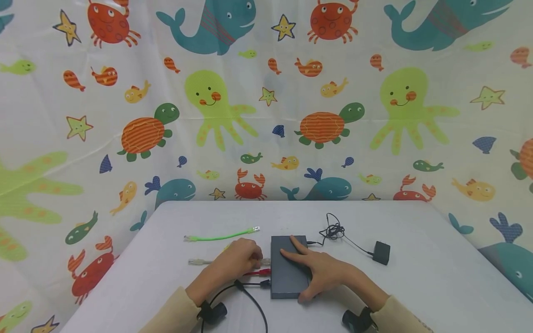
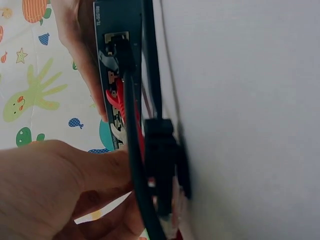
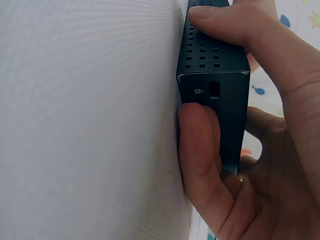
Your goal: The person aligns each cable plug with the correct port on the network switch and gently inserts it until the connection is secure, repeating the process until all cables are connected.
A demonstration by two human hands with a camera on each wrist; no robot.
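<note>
A dark network switch (image 1: pixel 287 268) lies flat on the white table. My right hand (image 1: pixel 326 273) grips it, fingers spread over the top and the thumb at the near right edge; in the right wrist view the thumb (image 3: pixel 210 17) lies on the vented side. At the port side, my left hand (image 1: pixel 239 259) pinches a light grey network cable, whose plug (image 1: pixel 265 262) is at a port. Beside it a red network cable (image 1: pixel 258 273) and a black network cable (image 1: pixel 265 283) are in ports. My left fingers partly hide the grey cable.
A green network cable (image 1: pixel 225 236) lies behind my left hand, with something yellow (image 1: pixel 226 246) partly hidden there. A thin black cord (image 1: pixel 333 230) runs coiled from the switch to a black power adapter (image 1: pixel 381 253). A sea-animal curtain (image 1: pixel 266 138) hangs behind the table.
</note>
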